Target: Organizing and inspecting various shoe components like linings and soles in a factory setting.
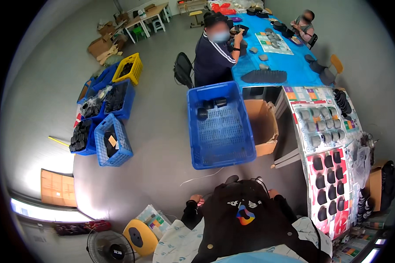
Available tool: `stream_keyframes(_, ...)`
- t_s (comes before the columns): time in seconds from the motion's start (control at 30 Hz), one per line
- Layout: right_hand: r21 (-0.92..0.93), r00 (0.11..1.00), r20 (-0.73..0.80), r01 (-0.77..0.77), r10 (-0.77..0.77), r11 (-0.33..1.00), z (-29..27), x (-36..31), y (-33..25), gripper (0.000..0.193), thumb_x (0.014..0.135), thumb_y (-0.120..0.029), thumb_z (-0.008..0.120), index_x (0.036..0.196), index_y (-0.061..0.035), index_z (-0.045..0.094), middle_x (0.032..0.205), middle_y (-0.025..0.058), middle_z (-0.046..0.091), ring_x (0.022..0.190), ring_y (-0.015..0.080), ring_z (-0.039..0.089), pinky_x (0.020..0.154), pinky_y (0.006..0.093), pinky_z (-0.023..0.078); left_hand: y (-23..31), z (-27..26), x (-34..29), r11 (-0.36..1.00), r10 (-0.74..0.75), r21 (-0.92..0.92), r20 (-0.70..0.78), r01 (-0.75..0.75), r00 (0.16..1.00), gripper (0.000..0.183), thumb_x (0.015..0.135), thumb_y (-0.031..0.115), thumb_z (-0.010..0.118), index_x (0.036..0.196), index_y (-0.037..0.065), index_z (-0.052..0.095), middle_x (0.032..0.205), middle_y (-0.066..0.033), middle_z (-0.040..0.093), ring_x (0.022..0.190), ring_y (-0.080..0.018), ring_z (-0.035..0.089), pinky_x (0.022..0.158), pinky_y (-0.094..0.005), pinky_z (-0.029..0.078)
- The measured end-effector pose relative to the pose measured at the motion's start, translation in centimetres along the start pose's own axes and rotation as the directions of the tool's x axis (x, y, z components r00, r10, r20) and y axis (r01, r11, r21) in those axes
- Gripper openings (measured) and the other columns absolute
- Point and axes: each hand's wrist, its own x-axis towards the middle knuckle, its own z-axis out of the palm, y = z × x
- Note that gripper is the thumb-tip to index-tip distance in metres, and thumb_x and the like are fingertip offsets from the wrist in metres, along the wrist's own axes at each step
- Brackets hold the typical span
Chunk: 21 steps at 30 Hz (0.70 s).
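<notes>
My left hand (197,199) is low in the picture, beside the left edge of a black apron (232,208) with a colourful emblem on its front. At the apron's right edge is my right hand (273,193), next to a thin loop of cord (262,180). The fingers of both hands are too small and partly hidden to read, and I cannot tell whether they grip anything. Ahead of me stands a blue plastic crate (221,153) with a few small black pieces (202,114) at its far left end.
An open cardboard box (266,148) adjoins the crate. On the right, a table (300,142) carries rows of grey and black curved pieces. A co-worker (215,55) works at the blue-covered table (303,65). Filled crates (114,144) are at left, a fan (109,250) and yellow stool (140,236) lower left.
</notes>
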Motion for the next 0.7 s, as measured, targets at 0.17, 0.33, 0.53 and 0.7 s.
stream_keyframes(0.17, 0.119, 0.977, 0.167, -0.153, 0.133, 0.981, -3.6, -0.6, -4.2, 0.014, 0.080, -0.020, 0.067, 0.076, -0.0099, 0.076, 0.083, 0.0152, 0.073, 0.079, 0.0314, 0.072, 0.074, 0.0449, 0.057, -1.3, -2.8, -0.4, 0.995, -0.011, -0.096, -0.033, 0.008, 0.999, 0.030, 0.100, 0.031, 0.049, 0.117, 0.011, 0.063, 0.098, -0.0067, 0.073, 0.078, -0.0191, 0.070, 0.066, -0.0347, 0.057)
stream_keyframes(0.33, 0.225, 0.972, 0.223, -0.119, 0.067, 0.967, -6.2, -1.1, -5.0, 0.029, 0.081, -0.026, 0.070, 0.095, -0.0010, 0.068, 0.091, 0.0262, 0.070, 0.090, 0.0442, 0.070, 0.075, 0.0505, 0.056, -0.7, -5.9, 0.5, 0.994, -0.009, -0.108, -0.075, 0.001, 0.997, 0.033, 0.102, 0.033, 0.045, 0.122, 0.012, 0.061, 0.106, -0.0059, 0.074, 0.080, -0.0189, 0.071, 0.067, -0.0338, 0.056)
stream_keyframes(0.53, 0.415, 0.959, -0.273, 0.052, 0.070, 0.909, -14.7, -1.7, -9.8, 0.074, 0.087, -0.018, 0.063, 0.154, -0.0157, 0.031, 0.105, 0.0249, 0.067, 0.095, 0.0451, 0.063, 0.082, 0.0525, 0.050, 3.4, -6.0, 1.2, 0.987, 0.103, -0.110, -0.125, -0.117, 0.987, 0.032, 0.102, 0.031, 0.044, 0.120, 0.011, 0.062, 0.100, -0.0088, 0.074, 0.073, -0.0197, 0.069, 0.063, -0.0342, 0.054)
stream_keyframes(0.7, 0.133, 0.686, -0.640, 0.542, -0.346, 0.830, -23.5, -0.8, -20.2, 0.085, 0.085, -0.006, 0.059, 0.160, -0.0225, 0.022, 0.080, 0.0184, 0.062, 0.075, 0.0390, 0.062, 0.071, 0.0486, 0.049, 1.8, -6.0, -0.2, 0.999, -0.012, -0.039, -0.073, 0.010, 0.997, 0.034, 0.101, 0.033, 0.046, 0.113, 0.007, 0.063, 0.098, -0.0085, 0.074, 0.077, -0.0217, 0.071, 0.061, -0.0359, 0.055)
